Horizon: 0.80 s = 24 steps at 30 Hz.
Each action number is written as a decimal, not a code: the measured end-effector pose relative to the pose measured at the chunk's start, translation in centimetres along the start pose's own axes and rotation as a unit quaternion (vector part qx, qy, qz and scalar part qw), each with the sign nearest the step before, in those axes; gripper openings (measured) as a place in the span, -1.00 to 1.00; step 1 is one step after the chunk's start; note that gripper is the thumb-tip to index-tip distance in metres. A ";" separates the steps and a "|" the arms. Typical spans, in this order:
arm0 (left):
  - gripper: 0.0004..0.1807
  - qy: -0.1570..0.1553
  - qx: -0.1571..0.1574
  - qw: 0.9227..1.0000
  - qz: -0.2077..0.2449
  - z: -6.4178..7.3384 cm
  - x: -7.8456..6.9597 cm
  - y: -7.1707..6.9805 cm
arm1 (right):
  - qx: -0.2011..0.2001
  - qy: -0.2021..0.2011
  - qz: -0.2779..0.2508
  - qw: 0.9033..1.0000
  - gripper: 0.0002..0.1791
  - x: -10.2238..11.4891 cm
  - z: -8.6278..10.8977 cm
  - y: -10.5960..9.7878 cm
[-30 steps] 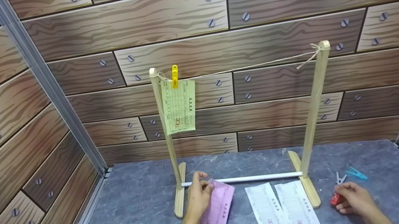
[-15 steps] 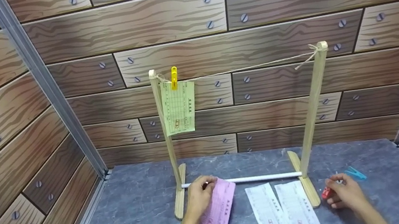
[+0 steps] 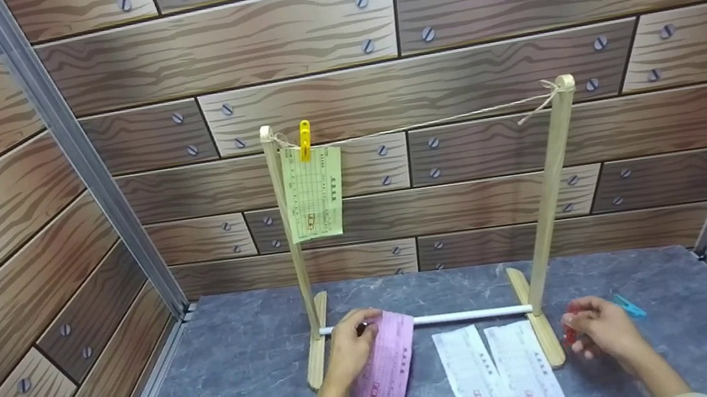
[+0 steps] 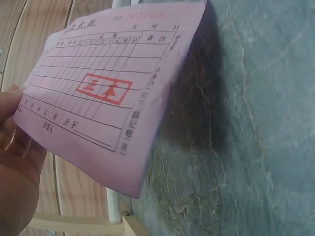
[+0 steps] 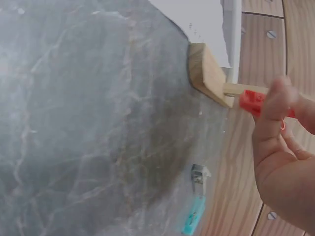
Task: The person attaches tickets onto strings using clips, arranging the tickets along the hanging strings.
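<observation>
Already hung: yellow-green slip [image 3: 320, 192], far left.
Left hand [image 3: 348, 359]: pinching pink slip [image 4: 98, 88].
Right hand [image 3: 604, 329]: pinching red clip [image 5: 252, 102].
Also unhung: two white slips [image 3: 529, 372], near right.

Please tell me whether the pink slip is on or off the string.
Off: the left hand holds the pink slip well below the string.

Head view bright, fairly even, small detail soft; left-wrist view, dark shadow right of slip [image 4: 108, 98]; right-wrist view, right hand [image 5: 285, 169] motion-blurred at right, table [image 5: 74, 123] shadowed lower centre.
</observation>
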State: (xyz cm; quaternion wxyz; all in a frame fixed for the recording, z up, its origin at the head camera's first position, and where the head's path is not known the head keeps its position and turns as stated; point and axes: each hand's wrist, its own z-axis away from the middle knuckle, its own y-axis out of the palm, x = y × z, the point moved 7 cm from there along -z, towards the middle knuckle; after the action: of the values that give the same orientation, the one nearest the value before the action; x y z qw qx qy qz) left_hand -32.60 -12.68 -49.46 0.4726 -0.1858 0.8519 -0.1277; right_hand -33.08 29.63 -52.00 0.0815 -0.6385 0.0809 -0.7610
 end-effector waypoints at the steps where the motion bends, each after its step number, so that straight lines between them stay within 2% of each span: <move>1: -0.71 0.002 0.000 1.000 0.003 0.0 0.0 0.0 | 0.003 0.001 -0.006 1.000 -0.43 0.2 0.0 0.1; 6: -0.71 -0.002 0.004 1.000 0.006 -0.1 0.0 0.0 | 0.030 0.001 -0.073 0.997 -0.43 0.9 0.2 0.4; 11: -0.69 0.002 0.007 1.000 -0.007 -0.3 -0.2 -0.1 | 0.053 -0.022 -0.120 0.991 -0.46 2.1 0.3 1.0; 18: -0.69 -0.001 0.010 1.000 0.003 -0.5 -0.4 -0.2 | 0.060 -0.042 -0.112 0.991 -0.42 3.4 0.3 1.6; 24: -0.68 0.013 0.009 1.000 0.005 -0.7 -0.8 -0.4 | 0.063 -0.057 -0.105 0.991 -0.40 3.7 0.3 1.7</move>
State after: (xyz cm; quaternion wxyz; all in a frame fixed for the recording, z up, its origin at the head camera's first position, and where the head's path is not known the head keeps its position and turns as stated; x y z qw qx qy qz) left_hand -32.72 -12.66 -48.39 0.4635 -0.1760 0.8578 -0.1355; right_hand -33.36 27.14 -48.76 0.0456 -0.6795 -0.0393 -0.7312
